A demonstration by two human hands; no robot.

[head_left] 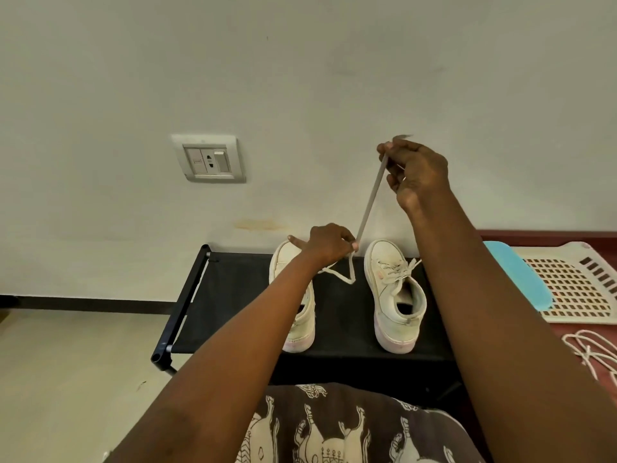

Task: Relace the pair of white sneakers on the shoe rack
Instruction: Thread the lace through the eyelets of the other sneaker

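While left grip [329,243] pinches lace [369,202] at sneaker [302,325], right grip [417,172] pinches end, taut above rack [233,295].

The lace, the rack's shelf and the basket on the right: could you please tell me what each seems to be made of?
The lace looks like flat woven textile, matt off-white: it pulls into a thin straight band. The rack's shelf seems black fabric, matt, stretched between glossy tubes, probably metal. The basket looks moulded plastic, smooth cream, with a regular grid of holes.
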